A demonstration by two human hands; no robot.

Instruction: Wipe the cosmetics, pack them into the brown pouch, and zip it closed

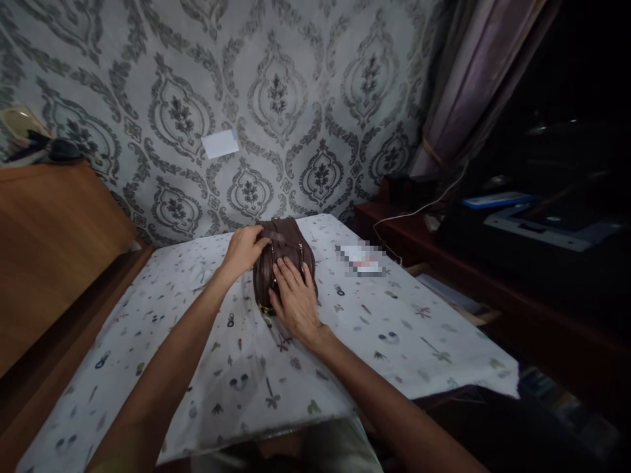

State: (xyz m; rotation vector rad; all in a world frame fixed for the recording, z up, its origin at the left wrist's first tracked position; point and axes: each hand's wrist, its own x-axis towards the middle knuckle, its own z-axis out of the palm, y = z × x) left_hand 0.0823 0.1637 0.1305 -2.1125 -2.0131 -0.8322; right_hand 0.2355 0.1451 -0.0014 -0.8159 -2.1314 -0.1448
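Observation:
A dark brown leather bag with zippers lies on a table covered by a white patterned cloth. My left hand is at the bag's upper left edge, with its fingers closed on the strap or edge there. Across the front of the bag rests my right hand, palm down and fingers spread over the leather between the zippers.
A blurred flat item lies on the cloth right of the bag. Wooden furniture borders the left side. On the right stands a dark red desk with a white cable and an open drawer. A patterned wall rises behind.

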